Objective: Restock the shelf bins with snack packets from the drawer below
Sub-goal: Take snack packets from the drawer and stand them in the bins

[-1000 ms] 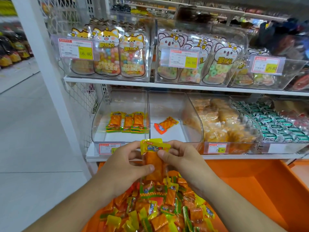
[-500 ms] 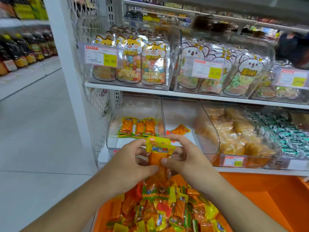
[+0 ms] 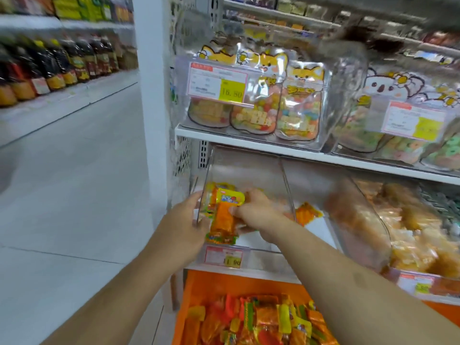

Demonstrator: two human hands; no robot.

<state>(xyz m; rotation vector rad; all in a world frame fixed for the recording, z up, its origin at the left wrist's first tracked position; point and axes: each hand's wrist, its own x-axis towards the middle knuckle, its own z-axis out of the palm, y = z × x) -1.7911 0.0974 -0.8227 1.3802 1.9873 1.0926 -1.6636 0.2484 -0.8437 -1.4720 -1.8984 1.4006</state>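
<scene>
An orange snack packet [image 3: 224,215] with a yellow-green top is held upright over the leftmost clear bin [image 3: 263,249] on the lower shelf. My left hand [image 3: 189,220] grips its left edge, right at the bin's left wall. From the right, my right hand [image 3: 258,212] pinches the packet and reaches into the bin. More packets of the same kind lie behind it in the bin, partly hidden and blurred. Below, the orange drawer [image 3: 191,292] stands pulled out, filled with several mixed snack packets [image 3: 263,322].
The neighbouring clear bin holds one orange packet [image 3: 308,212]. Further right is a bin of golden snacks [image 3: 398,225]. The shelf above carries candy bags [image 3: 251,113] behind price tags. A white upright post [image 3: 151,108] stands left, with an aisle floor and bottles [image 3: 57,66] beyond.
Both hands lifted the packet from above the drawer up and forward into the leftmost bin. The view swung left and moved closer to the shelf.
</scene>
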